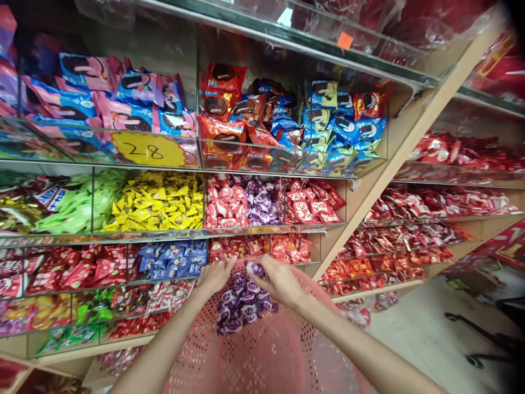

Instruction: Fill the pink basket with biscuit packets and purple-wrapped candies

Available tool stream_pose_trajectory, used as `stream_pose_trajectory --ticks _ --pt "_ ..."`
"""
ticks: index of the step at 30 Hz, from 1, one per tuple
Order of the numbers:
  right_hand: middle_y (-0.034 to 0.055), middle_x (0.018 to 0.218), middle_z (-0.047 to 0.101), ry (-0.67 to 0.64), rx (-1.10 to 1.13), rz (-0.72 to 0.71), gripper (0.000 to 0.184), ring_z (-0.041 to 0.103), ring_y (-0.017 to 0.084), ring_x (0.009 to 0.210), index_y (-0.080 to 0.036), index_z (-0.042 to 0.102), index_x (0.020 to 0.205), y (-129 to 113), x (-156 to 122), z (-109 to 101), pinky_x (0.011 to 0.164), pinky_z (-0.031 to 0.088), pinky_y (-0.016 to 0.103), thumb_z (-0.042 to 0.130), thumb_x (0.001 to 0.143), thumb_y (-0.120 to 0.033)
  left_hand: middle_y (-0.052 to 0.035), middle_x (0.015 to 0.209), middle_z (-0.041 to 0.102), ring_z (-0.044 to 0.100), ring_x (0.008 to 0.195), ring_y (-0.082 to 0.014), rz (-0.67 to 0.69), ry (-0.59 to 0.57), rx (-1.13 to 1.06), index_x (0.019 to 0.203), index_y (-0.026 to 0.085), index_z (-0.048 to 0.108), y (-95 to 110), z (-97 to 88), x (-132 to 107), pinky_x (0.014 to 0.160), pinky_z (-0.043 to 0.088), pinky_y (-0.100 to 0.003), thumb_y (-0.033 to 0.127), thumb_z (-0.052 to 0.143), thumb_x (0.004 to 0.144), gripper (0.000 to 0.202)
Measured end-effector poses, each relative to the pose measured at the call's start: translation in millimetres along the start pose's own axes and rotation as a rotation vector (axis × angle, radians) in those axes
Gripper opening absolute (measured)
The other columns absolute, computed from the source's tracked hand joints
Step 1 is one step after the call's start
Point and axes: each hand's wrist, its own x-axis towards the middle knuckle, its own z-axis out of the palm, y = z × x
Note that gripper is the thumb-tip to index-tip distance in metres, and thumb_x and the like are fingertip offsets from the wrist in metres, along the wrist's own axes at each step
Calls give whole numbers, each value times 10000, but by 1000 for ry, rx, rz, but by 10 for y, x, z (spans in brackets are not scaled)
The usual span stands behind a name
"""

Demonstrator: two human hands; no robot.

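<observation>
A large pink-red plastic basket (262,358) with small holes hangs in front of the shelves, tilted toward me. My left hand (215,278) is closed round its far rim. Just inside that rim, my right hand (279,280) pinches a purple-and-white wrapped candy (256,269) between thumb and fingers. Below it, a pile of the same purple wrapped candies (244,303) lies against the far inner wall. Part of my right fingers is hidden behind the candy and rim.
Glass-fronted shelves hold cookie packs (137,112), yellow candies (158,201), purple candies (264,200) and blue packets (172,258). A yellow price tag (147,149) reads 28. A slanting wooden panel (394,158) divides the shelves. Black chair legs (478,334) stand on the floor at right.
</observation>
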Motion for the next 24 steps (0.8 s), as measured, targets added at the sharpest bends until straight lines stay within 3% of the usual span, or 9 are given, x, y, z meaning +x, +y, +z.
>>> stream_pose_trajectory --ticks 4,8,11,17,24 --pt "19 843 583 -314 -168 -198 206 556 118 682 -195 491 912 -15 -207 349 539 359 221 403 864 -375 -190 956 664 592 954 -341 -23 1 -2 918 153 660 14 -10 -2 825 405 -441 693 -26 744 889" --pt "14 855 586 -436 -270 -402 208 558 134 715 -189 485 885 -94 -223 594 544 370 240 420 854 -384 -184 938 669 594 943 -349 -6 -1 -10 905 169 661 24 -30 -17 818 406 -455 693 -24 744 877" --pt "4 877 583 -444 -304 -430 214 570 139 705 -190 477 900 -118 -206 770 509 381 246 426 849 -391 -183 938 669 595 937 -353 -17 0 -8 919 175 657 27 -52 -37 808 409 -455 697 -15 742 870" --pt "20 913 552 -397 -393 -330 159 590 130 656 -181 465 924 -79 -260 1033 427 388 228 451 843 -317 -180 931 670 595 938 -348 -22 10 -5 894 177 659 25 -62 -40 801 412 -442 702 18 746 842" --pt "17 951 546 -280 -302 -209 234 591 109 685 -195 478 928 -97 -311 981 454 399 199 426 845 -407 -165 967 665 593 952 -331 -8 -9 -1 967 196 643 14 -84 -23 809 404 -437 646 35 787 777"
